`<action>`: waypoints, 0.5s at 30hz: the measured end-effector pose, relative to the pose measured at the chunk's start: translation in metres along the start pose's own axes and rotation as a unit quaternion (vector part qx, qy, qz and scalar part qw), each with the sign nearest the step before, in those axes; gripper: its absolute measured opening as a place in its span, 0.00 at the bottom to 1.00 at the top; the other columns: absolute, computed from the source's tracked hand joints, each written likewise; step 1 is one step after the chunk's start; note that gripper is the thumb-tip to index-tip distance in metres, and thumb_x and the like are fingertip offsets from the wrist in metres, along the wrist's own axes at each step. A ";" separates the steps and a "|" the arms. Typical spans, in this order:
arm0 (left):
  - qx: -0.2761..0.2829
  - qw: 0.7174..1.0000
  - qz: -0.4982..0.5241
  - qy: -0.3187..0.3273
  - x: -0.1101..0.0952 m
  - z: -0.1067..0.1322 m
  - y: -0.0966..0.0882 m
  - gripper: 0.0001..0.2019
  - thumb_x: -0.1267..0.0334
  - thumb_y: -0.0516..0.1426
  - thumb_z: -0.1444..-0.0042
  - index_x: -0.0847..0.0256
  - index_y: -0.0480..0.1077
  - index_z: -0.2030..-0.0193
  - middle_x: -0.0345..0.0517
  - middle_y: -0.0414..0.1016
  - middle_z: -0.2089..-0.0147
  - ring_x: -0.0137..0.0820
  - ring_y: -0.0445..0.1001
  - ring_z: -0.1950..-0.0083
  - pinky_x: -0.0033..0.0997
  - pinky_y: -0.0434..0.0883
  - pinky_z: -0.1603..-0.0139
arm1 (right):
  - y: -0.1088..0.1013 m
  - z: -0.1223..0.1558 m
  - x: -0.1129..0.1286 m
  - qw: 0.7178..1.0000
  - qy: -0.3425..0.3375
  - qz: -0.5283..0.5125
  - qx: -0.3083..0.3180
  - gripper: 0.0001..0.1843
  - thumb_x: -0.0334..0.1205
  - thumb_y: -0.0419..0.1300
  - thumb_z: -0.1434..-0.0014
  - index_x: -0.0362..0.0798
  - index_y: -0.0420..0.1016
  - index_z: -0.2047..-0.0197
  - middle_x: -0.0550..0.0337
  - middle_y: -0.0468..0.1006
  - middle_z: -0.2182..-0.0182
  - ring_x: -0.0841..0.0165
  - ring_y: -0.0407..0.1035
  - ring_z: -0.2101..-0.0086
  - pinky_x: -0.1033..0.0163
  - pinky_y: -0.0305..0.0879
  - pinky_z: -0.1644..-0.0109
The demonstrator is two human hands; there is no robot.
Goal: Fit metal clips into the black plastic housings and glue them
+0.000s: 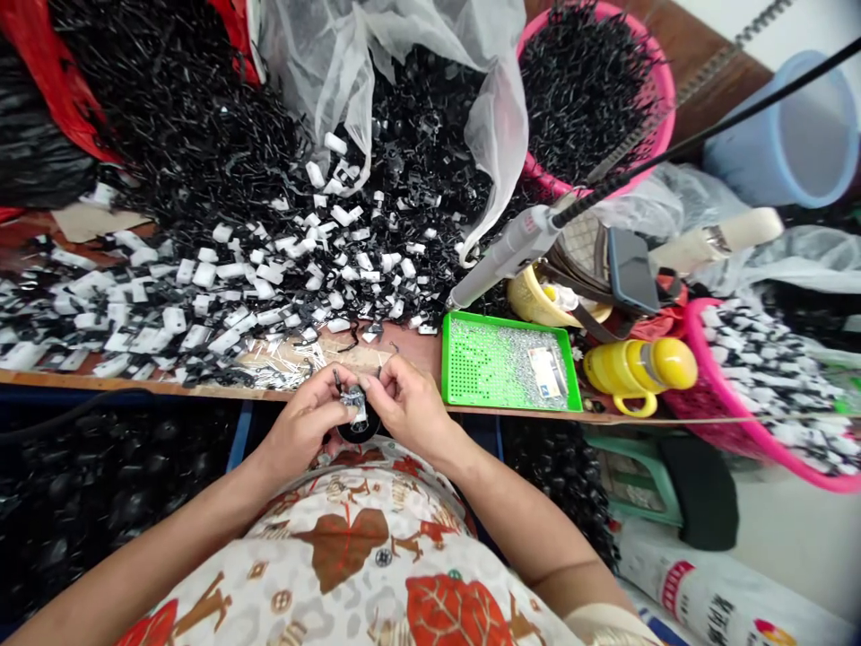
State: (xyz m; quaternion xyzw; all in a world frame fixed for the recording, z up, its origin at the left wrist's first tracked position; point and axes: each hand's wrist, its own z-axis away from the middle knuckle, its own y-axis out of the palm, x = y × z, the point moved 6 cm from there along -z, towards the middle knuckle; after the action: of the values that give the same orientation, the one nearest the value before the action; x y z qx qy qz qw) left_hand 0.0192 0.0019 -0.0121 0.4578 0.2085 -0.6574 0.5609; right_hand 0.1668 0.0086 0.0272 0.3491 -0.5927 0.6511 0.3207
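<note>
Evidently midway: small black-and-grey plastic assembly sat between both hands, just off near edge of brown wooden worktable. Left hand grasped it; right hand had thumb and forefinger pinched closed at its side, whatever they gripped hidden. Unit looked partly built, not finished. Grey cylindrical screwdriver, in neither hand, stood by green perforated plastic tray; beyond, broad heap of white-and-black plastic pieces suggested plenty left
</note>
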 end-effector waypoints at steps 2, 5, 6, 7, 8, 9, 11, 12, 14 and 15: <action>0.009 0.999 0.040 -0.027 0.006 0.001 -0.003 0.12 0.54 0.61 0.45 0.56 0.67 0.58 0.35 0.68 0.73 0.27 0.67 0.80 0.22 0.62 0.87 | 0.003 0.003 -0.003 1.000 -0.001 -0.021 0.022 0.16 0.46 0.60 0.35 0.50 0.63 0.72 0.70 0.64 0.79 0.74 0.58 0.76 0.66 0.53 0.70; -0.030 0.998 0.047 -0.032 0.007 0.000 -0.014 0.13 0.51 0.61 0.44 0.56 0.67 0.59 0.33 0.66 0.76 0.26 0.65 0.82 0.21 0.60 0.88 | 0.008 -0.008 -0.003 0.997 -0.026 -0.041 0.068 0.16 0.50 0.59 0.32 0.49 0.70 0.68 0.67 0.71 0.75 0.73 0.63 0.74 0.67 0.58 0.68; -0.047 0.998 0.043 -0.023 0.005 -0.002 -0.019 0.14 0.51 0.61 0.44 0.56 0.67 0.57 0.33 0.67 0.75 0.26 0.65 0.82 0.22 0.60 0.88 | 0.007 -0.017 -0.002 0.997 -0.038 -0.025 0.060 0.15 0.50 0.57 0.31 0.49 0.72 0.65 0.65 0.74 0.72 0.72 0.66 0.72 0.67 0.61 0.66; -0.060 0.997 0.038 -0.011 0.002 -0.003 -0.023 0.15 0.52 0.61 0.44 0.56 0.67 0.56 0.34 0.68 0.74 0.27 0.67 0.82 0.22 0.60 0.88 | 0.006 -0.027 0.000 0.998 -0.046 0.008 0.038 0.14 0.50 0.56 0.30 0.49 0.74 0.61 0.63 0.77 0.69 0.71 0.69 0.69 0.66 0.63 0.63; -0.071 0.997 0.034 0.000 -0.001 -0.005 -0.027 0.15 0.52 0.61 0.44 0.56 0.67 0.54 0.35 0.70 0.73 0.28 0.68 0.81 0.23 0.61 0.87 | 0.005 -0.039 0.002 0.997 -0.050 0.060 0.008 0.14 0.50 0.56 0.29 0.49 0.75 0.57 0.60 0.79 0.65 0.69 0.70 0.66 0.65 0.64 0.60; -0.079 0.996 0.030 0.008 -0.004 -0.006 -0.031 0.16 0.52 0.61 0.44 0.57 0.67 0.53 0.36 0.72 0.71 0.28 0.70 0.81 0.23 0.62 0.87 | 0.005 -0.051 0.004 0.991 -0.050 0.126 -0.018 0.14 0.49 0.56 0.29 0.49 0.75 0.55 0.57 0.79 0.61 0.67 0.72 0.63 0.63 0.65 0.58; -0.086 0.996 0.017 0.020 -0.009 -0.006 -0.037 0.17 0.52 0.61 0.44 0.57 0.67 0.52 0.39 0.74 0.67 0.29 0.71 0.79 0.24 0.63 0.87 | 0.010 -0.072 0.010 0.964 -0.043 0.260 -0.019 0.14 0.49 0.57 0.30 0.47 0.76 0.53 0.52 0.79 0.56 0.62 0.72 0.60 0.59 0.65 0.58; -0.090 0.996 0.008 0.029 -0.011 -0.005 -0.039 0.16 0.51 0.60 0.44 0.58 0.68 0.53 0.41 0.74 0.66 0.29 0.72 0.78 0.24 0.64 0.86 | 0.014 -0.079 0.013 0.951 -0.043 0.306 -0.006 0.13 0.47 0.57 0.30 0.47 0.76 0.54 0.50 0.78 0.55 0.61 0.72 0.59 0.59 0.65 0.58; -0.108 0.992 -0.010 0.063 -0.018 0.000 -0.044 0.15 0.50 0.60 0.42 0.57 0.69 0.54 0.43 0.76 0.62 0.29 0.72 0.75 0.25 0.66 0.85 | 0.017 -0.084 0.022 0.934 -0.064 0.352 0.010 0.11 0.43 0.55 0.30 0.47 0.76 0.55 0.50 0.78 0.55 0.60 0.72 0.57 0.58 0.65 0.57; -0.124 0.988 -0.018 0.088 -0.023 0.002 -0.047 0.14 0.50 0.59 0.40 0.57 0.69 0.55 0.44 0.76 0.60 0.29 0.72 0.74 0.25 0.67 0.84 | 0.016 -0.082 0.027 0.929 -0.087 0.360 0.009 0.11 0.42 0.54 0.29 0.48 0.77 0.55 0.50 0.77 0.55 0.60 0.72 0.56 0.57 0.64 0.55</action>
State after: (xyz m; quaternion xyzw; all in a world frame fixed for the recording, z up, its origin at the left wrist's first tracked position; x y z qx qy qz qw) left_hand -0.0264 0.0259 -0.0030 0.4371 0.3445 -0.5937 0.5811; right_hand 0.1323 0.0888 0.0363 0.1702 -0.6979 0.6957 0.0087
